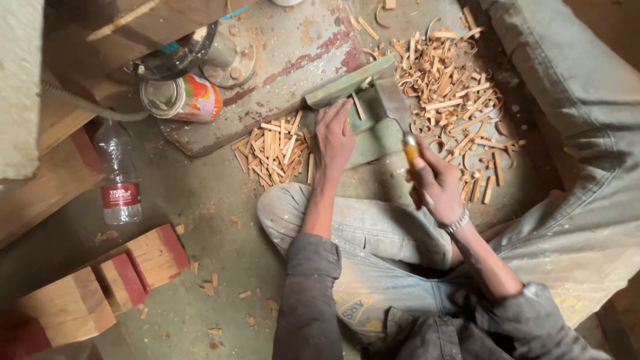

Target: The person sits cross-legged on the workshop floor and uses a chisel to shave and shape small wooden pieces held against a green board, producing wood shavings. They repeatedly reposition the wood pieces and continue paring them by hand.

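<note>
Near blocks: we see pale squared wooden blocks (100,287) with red-painted ends lying at the near left on the floor, their faces rough-sawn.
Floor: we see a dusty grey concrete floor (200,200) strewn with small chips.
Legs: we see the person sitting cross-legged in dusty, faded trousers, sleeves dark grey.
Bottle: we see a clear plastic bottle (117,175) with a red label lying at the left.
Right hand: we see the right hand (437,183), a metal band at its wrist, closed around the yellow handle of a chisel (399,113); the broad flat steel blade points far, its edge resting on the green block.
Left hand: we see the left hand (333,137) with fingers spread and bent, pressing a thin wooden stick (358,105) down on the green block (367,127); the wrist is straight, forearm reaching far.
Cut sticks: we see a heap of short, straight, pale sticks (277,150) just left of the left hand.
Shavings: we see curled shavings and offcuts (460,87) piled to the right and far.
Far slab: we see a worn grey slab (293,60) with flaking red paint.
Tin: we see a tin can (183,99) on its side at the far left.
</note>
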